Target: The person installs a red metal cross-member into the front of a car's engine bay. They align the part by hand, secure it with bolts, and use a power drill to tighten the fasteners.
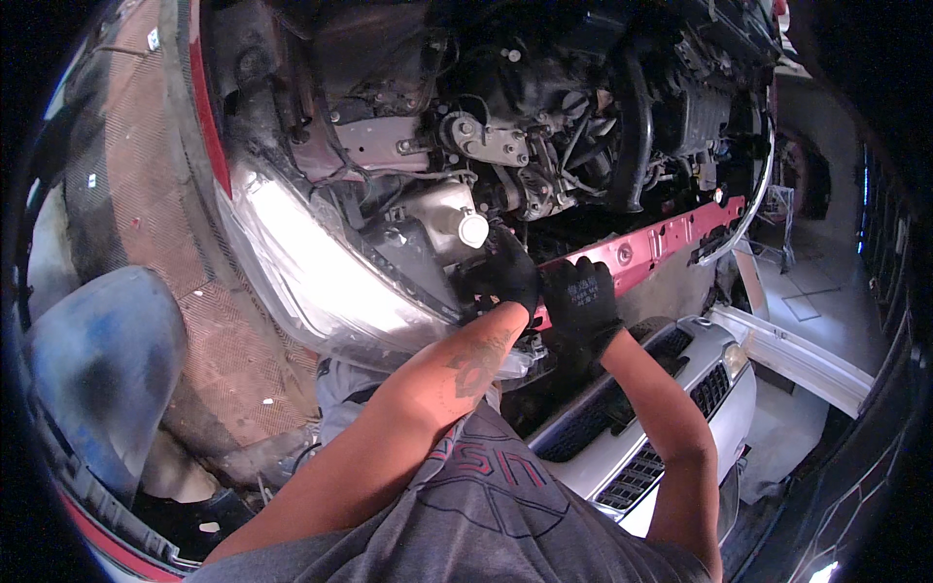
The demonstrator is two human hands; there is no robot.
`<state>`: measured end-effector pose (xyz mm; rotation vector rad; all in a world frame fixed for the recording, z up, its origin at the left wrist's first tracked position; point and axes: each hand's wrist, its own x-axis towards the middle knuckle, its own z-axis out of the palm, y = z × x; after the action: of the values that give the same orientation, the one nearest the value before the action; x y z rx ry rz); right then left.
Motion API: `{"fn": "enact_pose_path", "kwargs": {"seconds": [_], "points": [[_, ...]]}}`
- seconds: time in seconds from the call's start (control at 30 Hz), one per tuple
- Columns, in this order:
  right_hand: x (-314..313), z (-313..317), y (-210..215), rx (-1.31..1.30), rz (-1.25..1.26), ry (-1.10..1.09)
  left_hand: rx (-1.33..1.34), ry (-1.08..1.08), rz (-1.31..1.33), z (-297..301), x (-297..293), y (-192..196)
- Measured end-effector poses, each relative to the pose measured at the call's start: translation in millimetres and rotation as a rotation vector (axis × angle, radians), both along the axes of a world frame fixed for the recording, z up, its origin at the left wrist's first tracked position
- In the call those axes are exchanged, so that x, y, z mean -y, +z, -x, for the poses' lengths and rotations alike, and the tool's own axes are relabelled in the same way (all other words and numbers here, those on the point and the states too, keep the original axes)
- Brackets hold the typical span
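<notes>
Red crossbar (666, 238) behind right grip (581, 299), left grip (507, 270) beside; cannot tell either's closure.

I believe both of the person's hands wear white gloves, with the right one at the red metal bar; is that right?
Not white: the head view shows black gloves on the left hand and right hand, the right one at the red metal bar.

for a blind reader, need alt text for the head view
A person's black-gloved left hand and right hand are close together at the left end of a red crossbar fronting a car's engine bay; any grip is hidden. A headlight sits to their left, a pale bumper with dark grilles lower right.
</notes>
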<state>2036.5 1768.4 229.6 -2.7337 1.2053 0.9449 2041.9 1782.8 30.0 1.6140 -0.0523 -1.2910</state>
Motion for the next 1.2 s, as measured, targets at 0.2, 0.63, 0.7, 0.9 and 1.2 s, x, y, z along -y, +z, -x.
{"fn": "enact_pose_path", "kwargs": {"seconds": [0.2, 0.63, 0.7, 0.9, 1.2], "points": [[-3, 1, 5, 0.122, 0.070, -0.024, -0.124, 0.040, -0.010, -16, -1, 16], [11, 44, -34, 0.618, 0.196, -0.134, -0.278, -0.026, -0.070, -33, 2, 23], [12, 20, -28, 0.739, 0.163, -0.217, -0.309, -0.017, -0.065, -37, 2, 24], [12, 39, -52, 0.896, 0.084, -0.248, -0.643, 0.081, 0.005, -51, 1, 31], [15, 52, -58, 1.043, 0.124, -0.114, -1.082, 0.114, 0.124, -55, 5, 52]]}}
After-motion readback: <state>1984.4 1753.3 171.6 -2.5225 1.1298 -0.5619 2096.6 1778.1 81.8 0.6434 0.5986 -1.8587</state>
